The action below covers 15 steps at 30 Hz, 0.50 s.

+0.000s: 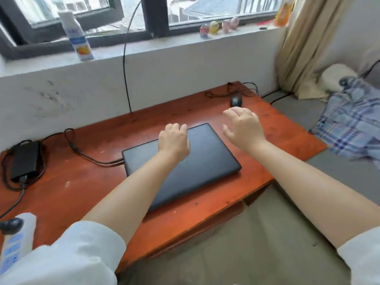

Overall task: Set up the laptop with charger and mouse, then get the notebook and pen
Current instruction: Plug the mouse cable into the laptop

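Your left hand (174, 140) rests loosely curled on the closed laptop (181, 167) mid-counter (86, 194); your right hand (242, 128) hovers open, empty, beyond the laptop's far right corner, near the mouse (236, 101). Rigid, smooth, probably weighty: lift the lid by its edge.

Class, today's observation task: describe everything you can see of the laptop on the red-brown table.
The laptop is a slim black rectangle with a matte lid and rounded corners. It is closed and lies flat, turned at an angle, on the red-brown table. A black charger cable meets its left edge. The left hand is over the lid's far part; contact is unclear. The right hand hovers open beyond its right corner.
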Each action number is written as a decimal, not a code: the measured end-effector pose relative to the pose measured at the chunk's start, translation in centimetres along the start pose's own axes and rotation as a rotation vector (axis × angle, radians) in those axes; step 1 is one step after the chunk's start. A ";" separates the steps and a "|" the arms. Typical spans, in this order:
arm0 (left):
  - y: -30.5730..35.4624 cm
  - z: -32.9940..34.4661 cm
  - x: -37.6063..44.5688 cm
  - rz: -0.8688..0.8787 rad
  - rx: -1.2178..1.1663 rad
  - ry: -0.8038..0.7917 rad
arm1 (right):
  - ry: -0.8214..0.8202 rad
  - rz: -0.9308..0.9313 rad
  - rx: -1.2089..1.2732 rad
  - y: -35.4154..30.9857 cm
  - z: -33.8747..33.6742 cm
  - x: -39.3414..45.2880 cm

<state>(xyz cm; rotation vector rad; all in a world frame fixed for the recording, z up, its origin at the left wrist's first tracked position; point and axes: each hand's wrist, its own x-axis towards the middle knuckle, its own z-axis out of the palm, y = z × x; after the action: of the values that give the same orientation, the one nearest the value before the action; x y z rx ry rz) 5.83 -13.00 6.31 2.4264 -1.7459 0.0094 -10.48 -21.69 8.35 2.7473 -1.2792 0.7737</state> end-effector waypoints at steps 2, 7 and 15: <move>2.0 -0.3 1.6 0.009 0.018 0.007 | -0.008 0.040 -0.012 2.8 -0.8 0.6; 6.1 -0.5 8.0 -0.002 0.079 0.033 | -0.017 0.135 -0.050 10.6 -1.2 4.5; 9.2 -0.2 22.1 -0.067 0.035 0.029 | -0.109 0.192 -0.061 19.8 1.1 15.9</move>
<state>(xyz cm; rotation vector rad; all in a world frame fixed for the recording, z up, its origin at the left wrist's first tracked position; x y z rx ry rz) 4.32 -36.64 9.66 2.4950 -1.6661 0.0680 -15.66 -46.43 10.59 2.6810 -1.5778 0.5890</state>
